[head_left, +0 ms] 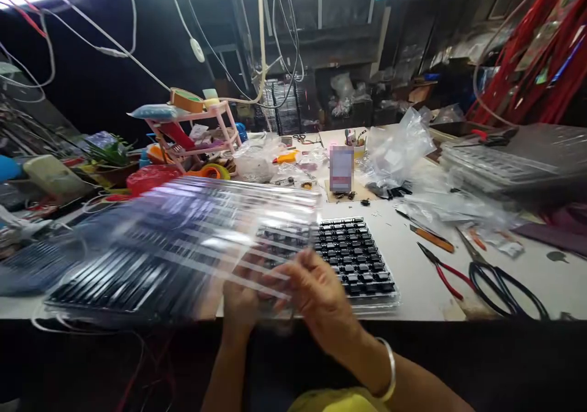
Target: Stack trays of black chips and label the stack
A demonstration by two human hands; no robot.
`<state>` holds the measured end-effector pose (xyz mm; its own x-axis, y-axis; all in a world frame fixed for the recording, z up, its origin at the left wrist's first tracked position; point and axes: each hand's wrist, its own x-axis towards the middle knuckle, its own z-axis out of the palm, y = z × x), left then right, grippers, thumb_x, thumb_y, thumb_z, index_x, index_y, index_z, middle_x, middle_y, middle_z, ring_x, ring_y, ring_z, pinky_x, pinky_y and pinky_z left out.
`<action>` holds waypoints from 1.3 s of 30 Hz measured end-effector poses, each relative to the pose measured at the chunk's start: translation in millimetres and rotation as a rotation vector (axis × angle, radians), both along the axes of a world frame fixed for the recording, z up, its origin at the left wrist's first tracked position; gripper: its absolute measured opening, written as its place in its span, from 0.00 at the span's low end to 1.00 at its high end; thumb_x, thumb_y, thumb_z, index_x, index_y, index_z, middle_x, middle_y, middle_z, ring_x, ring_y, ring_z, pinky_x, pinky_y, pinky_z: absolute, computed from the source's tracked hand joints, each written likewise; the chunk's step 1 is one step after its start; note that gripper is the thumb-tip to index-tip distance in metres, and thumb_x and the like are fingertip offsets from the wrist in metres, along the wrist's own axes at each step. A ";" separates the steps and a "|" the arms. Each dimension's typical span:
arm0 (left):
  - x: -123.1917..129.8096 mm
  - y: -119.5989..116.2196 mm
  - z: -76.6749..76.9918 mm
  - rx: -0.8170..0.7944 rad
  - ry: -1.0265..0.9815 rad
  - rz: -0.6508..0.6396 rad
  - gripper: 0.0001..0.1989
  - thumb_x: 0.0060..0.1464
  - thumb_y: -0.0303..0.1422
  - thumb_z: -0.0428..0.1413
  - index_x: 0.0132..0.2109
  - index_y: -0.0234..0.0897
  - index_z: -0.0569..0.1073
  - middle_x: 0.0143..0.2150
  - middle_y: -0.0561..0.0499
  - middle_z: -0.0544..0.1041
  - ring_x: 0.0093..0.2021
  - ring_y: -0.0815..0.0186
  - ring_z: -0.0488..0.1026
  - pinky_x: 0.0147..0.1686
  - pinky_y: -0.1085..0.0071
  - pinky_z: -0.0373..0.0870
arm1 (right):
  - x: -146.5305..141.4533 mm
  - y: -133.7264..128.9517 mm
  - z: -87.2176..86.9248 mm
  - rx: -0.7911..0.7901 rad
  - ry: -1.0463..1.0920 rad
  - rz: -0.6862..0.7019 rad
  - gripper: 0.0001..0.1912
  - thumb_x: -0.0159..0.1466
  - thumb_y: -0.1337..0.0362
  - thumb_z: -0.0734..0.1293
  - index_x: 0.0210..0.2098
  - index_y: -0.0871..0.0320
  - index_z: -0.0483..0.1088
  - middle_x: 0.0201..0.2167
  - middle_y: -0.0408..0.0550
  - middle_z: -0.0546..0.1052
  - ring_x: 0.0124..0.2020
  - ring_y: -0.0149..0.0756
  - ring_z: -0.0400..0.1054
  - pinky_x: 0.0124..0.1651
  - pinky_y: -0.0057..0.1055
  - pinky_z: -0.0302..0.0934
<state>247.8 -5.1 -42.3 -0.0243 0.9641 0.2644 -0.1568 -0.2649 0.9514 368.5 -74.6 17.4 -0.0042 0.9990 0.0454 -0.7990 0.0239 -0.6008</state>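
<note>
A clear ribbed plastic tray [202, 216], smeared by motion, is held tilted over the left-middle of the table. My right hand [321, 302] is closed on its right edge, thumb and fingers pinching the plastic. Seen partly through the plastic, my left hand [243, 290] grips near the tray's lower right corner; its fingers are blurred. Just beyond my hands lies another clear tray [394, 304], filled with rows of small black parts [353, 253]. The raised plastic overlaps this tray's left side. Below it at left, dark-looking stacked trays [105, 293] lie near the front edge.
Long-nosed pliers [444, 271], black-handled scissors [499, 283] and an orange cutter [431, 238] lie at right. A phone [342, 169] stands behind the filled tray. Plastic bags [398, 146], stacked clear trays [499, 161] and a pink rack [197, 121] stand farther back. Cables hang overhead.
</note>
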 end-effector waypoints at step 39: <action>-68.1 -66.5 54.0 0.138 -0.646 -0.030 0.40 0.58 0.36 0.55 0.66 0.56 0.37 0.59 0.42 0.67 0.54 0.58 0.70 0.50 0.55 0.69 | -80.9 52.1 44.5 0.591 -0.975 0.514 0.19 0.54 0.49 0.70 0.26 0.61 0.74 0.23 0.45 0.73 0.26 0.35 0.71 0.33 0.34 0.67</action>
<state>179.8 -71.5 11.7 -0.1929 0.9252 0.3269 -0.6941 -0.3641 0.6209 287.6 -22.5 61.9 -0.6713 0.6996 0.2447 -0.0244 0.3091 -0.9507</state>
